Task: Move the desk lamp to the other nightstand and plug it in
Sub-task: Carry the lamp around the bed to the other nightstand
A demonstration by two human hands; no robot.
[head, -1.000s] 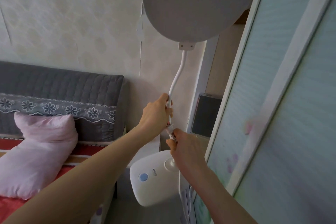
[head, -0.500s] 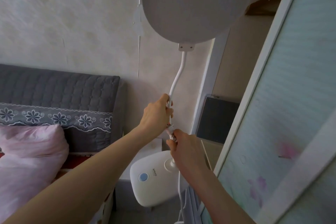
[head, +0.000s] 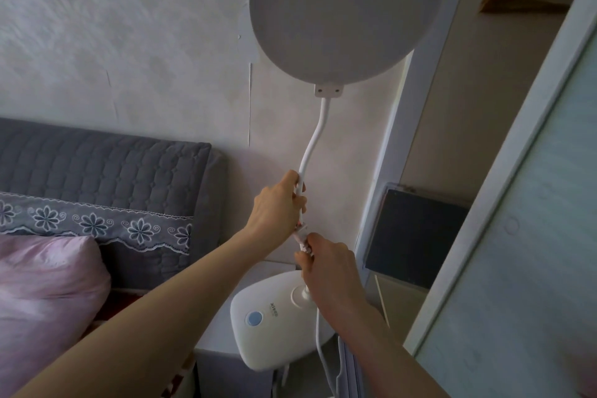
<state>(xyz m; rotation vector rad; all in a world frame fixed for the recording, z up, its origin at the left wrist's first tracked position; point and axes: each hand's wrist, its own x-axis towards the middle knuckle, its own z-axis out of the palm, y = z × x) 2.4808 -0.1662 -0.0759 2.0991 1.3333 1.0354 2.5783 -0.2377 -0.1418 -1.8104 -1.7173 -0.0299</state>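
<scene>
A white desk lamp is held up in the air. Its round grey head (head: 347,10) is at the top, its bent white neck (head: 315,136) runs down to a white base (head: 268,323) with a blue button. My left hand (head: 279,203) is closed around the neck's middle. My right hand (head: 329,268) grips the neck just below, near the base. The lamp's white cord (head: 324,355) hangs down from the base. The base hovers over a white nightstand top (head: 271,266) beside the bed.
A bed with a grey quilted headboard (head: 106,171) and a pink pillow (head: 45,294) lies at the left. A sliding wardrobe door (head: 517,236) with a pale frame fills the right. A dark panel (head: 413,236) sits in the gap behind it.
The view has shifted a little to the right and closer: the pillow slid left and the wardrobe door swung outward. Both hands keep the same grip on the lamp's neck.
</scene>
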